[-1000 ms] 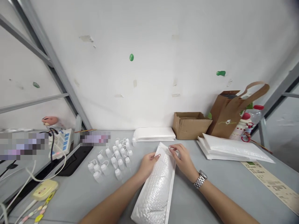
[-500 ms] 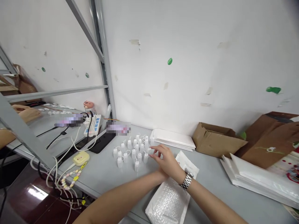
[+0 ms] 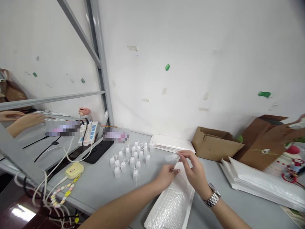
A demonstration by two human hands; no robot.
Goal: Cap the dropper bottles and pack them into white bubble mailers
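Note:
My right hand (image 3: 194, 168), with a metal watch on its wrist, pinches a small white squeeze bottle (image 3: 172, 157) by its cap end. The bottle is blurred and lies sideways in the air above the mailer's opening. Closed on the opening edge of a white bubble mailer (image 3: 170, 203) is my left hand (image 3: 165, 176), just below the bottle. The mailer lies flat on the grey table, its bubble-textured side up. Several similar bottles (image 3: 135, 174) with looped caps stand upright in a group to the left of my hands.
White mailers (image 3: 171, 143) lie against the wall, with more mailers (image 3: 259, 181) at right. Behind stand an open cardboard box (image 3: 215, 144) and a brown bag (image 3: 259, 136). At left are a black phone (image 3: 98, 152), a yellow case (image 3: 74, 170), cables, a power strip (image 3: 89, 133) and another person's hands (image 3: 26, 122).
My right hand has moved right from the bottle group and now carries a bottle over the mailer. My left hand, formerly hidden behind the right, shows at the mailer's edge. The view has shifted right.

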